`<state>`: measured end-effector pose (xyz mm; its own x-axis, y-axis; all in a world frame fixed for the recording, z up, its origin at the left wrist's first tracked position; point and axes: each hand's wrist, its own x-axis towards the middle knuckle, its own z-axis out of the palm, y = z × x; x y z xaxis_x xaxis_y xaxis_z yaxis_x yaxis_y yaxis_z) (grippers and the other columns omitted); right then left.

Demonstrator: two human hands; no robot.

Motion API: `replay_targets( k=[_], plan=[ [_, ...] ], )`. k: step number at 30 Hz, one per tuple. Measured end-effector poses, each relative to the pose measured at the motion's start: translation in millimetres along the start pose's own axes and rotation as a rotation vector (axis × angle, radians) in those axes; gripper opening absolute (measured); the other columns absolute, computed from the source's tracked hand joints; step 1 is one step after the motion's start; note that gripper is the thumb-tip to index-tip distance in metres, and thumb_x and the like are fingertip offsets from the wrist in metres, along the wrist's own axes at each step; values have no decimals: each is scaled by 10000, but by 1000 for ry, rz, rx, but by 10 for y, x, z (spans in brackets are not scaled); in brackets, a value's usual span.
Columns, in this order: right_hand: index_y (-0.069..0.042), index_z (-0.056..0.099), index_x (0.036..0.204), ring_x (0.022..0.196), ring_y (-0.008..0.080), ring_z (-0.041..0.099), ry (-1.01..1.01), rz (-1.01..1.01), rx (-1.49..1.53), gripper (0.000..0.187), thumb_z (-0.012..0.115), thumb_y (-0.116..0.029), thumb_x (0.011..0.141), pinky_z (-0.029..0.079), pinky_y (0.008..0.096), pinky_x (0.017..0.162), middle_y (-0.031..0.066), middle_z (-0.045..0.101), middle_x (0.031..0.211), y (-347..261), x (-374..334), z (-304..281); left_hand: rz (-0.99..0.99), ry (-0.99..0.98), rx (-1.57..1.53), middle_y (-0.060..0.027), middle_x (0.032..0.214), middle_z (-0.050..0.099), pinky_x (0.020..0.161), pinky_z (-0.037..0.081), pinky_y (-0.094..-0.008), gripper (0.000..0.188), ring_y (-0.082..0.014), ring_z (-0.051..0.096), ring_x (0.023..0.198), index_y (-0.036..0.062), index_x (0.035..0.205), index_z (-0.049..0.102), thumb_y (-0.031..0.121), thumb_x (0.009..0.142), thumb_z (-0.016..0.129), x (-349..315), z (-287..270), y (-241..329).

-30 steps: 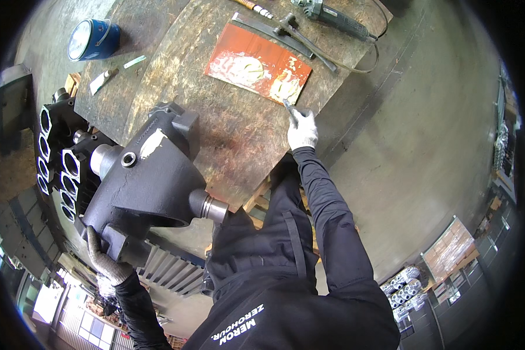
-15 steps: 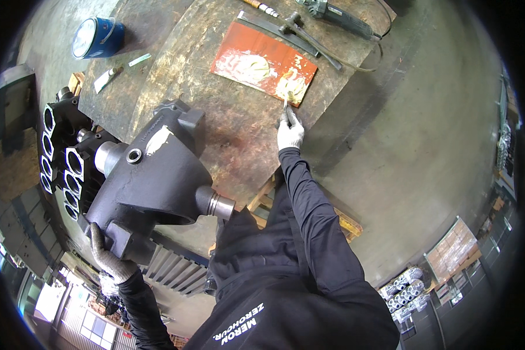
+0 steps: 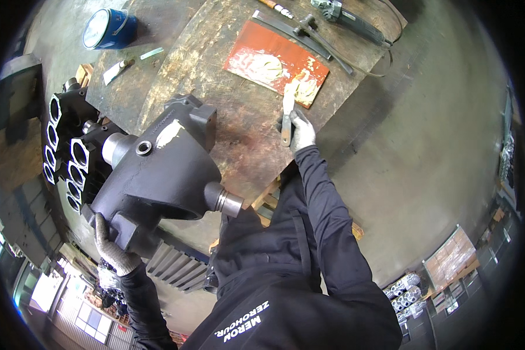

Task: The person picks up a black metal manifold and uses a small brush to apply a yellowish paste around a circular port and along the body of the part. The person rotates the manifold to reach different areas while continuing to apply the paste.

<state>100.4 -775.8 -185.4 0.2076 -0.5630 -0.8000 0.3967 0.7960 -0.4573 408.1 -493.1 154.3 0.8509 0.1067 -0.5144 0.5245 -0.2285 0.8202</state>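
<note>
A large black metal casting (image 3: pixel 163 166) with machined round ends lies tilted at the left edge of the workbench. A pale filler patch (image 3: pixel 169 133) marks its upper side. My gloved left hand (image 3: pixel 115 249) grips the casting's lower left corner, fingers along its edge. In my gloved right hand (image 3: pixel 303 133) is a putty knife (image 3: pixel 286 125), its blade pointing away from me and coated with pale filler. The blade tip is at the near edge of a red-brown board (image 3: pixel 254 44), beside a smeared heap of filler (image 3: pixel 303 88). A second heap spreads farther left on the board.
Beyond the board lie a flat metal bar (image 3: pixel 286 32), a hammer (image 3: pixel 309 24) and an angle grinder (image 3: pixel 350 22) with its cable. A blue bucket (image 3: pixel 119 32) and a white tube (image 3: pixel 116 72) are at the far left. More black castings (image 3: pixel 93 149) stand left of the bench.
My right hand has turned the putty knife, so its blade and handle now show, and has drawn it slightly back from the filler. My left hand keeps its grip on the casting.
</note>
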Motion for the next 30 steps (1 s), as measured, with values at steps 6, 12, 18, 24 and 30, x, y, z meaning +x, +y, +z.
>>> replay_targets(
  k=[6,12,18,24,30],
  plan=[
    [78,602,1310,808,213,712,-282,-103,-323,376,554,-176,1037,586,333,754,151,720,991,-411,-711,373,265,95,293,-17,1023,660,798,483,-291,308,-123,604,897,61,1188,688,309,1006,663,-67,62,-35],
    [-23,713,1251,902,144,684,-608,-60,-774,272,653,-136,1011,558,291,754,66,710,1093,-327,-1449,1279,198,1,92,-3,966,663,783,523,-285,265,-122,646,852,78,1157,679,267,973,710,-230,226,-63],
    [-99,753,1184,962,274,708,-689,-420,-1244,239,681,-138,959,553,333,851,124,699,1080,-9,-1589,1821,176,-49,53,-6,1010,651,753,521,-276,237,-115,627,863,62,1181,651,205,993,674,-305,236,-124],
    [-143,765,1171,1023,342,694,-672,-489,-1424,248,674,-192,946,560,395,897,139,695,1132,161,-1485,1889,194,-34,82,-36,1006,657,769,551,-305,219,-154,662,881,79,1171,637,214,1000,664,-340,207,-191],
    [-175,771,1160,1041,346,686,-670,-475,-1484,241,672,-217,944,553,406,917,125,690,1147,160,-1527,1919,139,-50,34,-39,994,654,768,560,-304,179,-152,663,876,76,1152,623,178,1008,651,-369,203,-206]
  ],
)
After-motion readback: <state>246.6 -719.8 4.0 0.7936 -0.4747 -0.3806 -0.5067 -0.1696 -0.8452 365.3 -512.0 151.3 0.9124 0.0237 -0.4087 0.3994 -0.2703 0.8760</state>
